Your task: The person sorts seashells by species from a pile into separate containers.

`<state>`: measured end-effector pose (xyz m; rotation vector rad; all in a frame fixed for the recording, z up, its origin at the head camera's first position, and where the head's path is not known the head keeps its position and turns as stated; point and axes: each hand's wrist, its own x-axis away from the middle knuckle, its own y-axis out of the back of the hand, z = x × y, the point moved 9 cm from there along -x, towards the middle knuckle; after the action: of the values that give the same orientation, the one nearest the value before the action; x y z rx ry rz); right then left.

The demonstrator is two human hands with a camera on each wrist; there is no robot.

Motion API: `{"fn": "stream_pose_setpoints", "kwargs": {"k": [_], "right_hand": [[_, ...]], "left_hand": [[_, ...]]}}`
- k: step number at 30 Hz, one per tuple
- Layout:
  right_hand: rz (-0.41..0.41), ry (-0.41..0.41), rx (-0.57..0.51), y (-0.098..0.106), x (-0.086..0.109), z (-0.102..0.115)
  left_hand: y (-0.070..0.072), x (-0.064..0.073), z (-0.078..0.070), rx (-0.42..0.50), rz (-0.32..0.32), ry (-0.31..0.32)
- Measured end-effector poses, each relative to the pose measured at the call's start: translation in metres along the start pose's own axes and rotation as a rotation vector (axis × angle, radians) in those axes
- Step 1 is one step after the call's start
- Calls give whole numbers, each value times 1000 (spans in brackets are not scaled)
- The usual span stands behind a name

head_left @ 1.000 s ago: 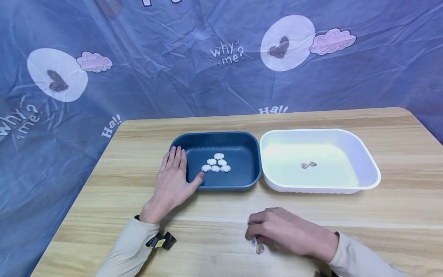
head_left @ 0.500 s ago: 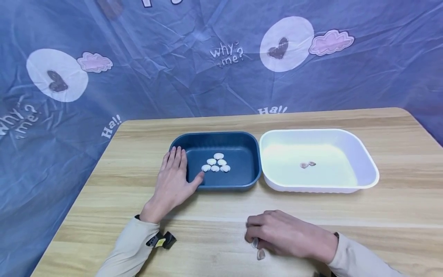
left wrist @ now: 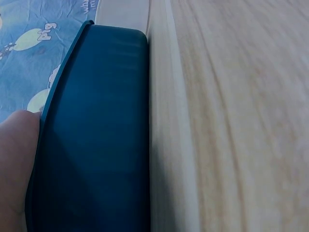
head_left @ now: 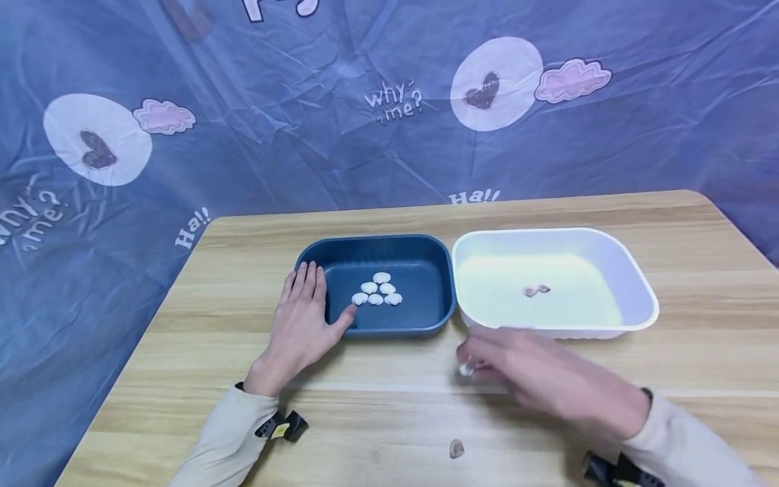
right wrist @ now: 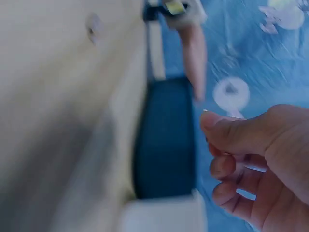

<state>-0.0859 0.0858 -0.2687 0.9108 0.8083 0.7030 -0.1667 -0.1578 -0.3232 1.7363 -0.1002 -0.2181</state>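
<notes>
My left hand (head_left: pixel 301 335) rests on the left end of the dark blue basin (head_left: pixel 435 325), its fingers straight over the rim and its thumb along the near edge. Inside that basin, several white seashells (head_left: pixel 375 299) lie in a triangle. A white seashell (head_left: pixel 466 369) is pinched between the thumb and fingertips of my right hand (head_left: pixel 541 372), above the table just in front of the white basin (head_left: pixel 648 314). In the right wrist view the fingers mostly hide the pinched shell. One brown seashell (head_left: pixel 456 448) lies on the table nearer to me.
Two small brown seashells (head_left: pixel 530 291) lie in the white basin, which stands against the blue one's right side. Both basins are on a wooden table (head_left: pixel 243 270). A blue printed cloth (head_left: pixel 274 155) hangs behind it.
My right hand has lifted the white seashell off the table and moved forward and right with it. The brown seashell stays behind. My left hand keeps its place on the blue basin.
</notes>
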Motion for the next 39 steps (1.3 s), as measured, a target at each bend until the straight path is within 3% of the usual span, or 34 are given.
{"fn": "stream_pose_setpoints", "kwargs": {"k": [4,7,14,20,29,39], "right_hand": [[-102,-19,80,33,1,-27],[-132,-44,143,45,4,-51],[-29,-160,150,30,8,-105],[60,-280,123,14,5,-138],[96,-433,143,10,10,-160],[112,-501,142,8,15,-168]], "left_hand": [[0,0,1,-1,-2,0],[-1,1,1,3,-4,2],[-8,5,1,7,3,5],[-7,6,2,9,-14,4],[-2,1,0,12,-32,-11],[-1,1,-1,9,-25,-6]]}}
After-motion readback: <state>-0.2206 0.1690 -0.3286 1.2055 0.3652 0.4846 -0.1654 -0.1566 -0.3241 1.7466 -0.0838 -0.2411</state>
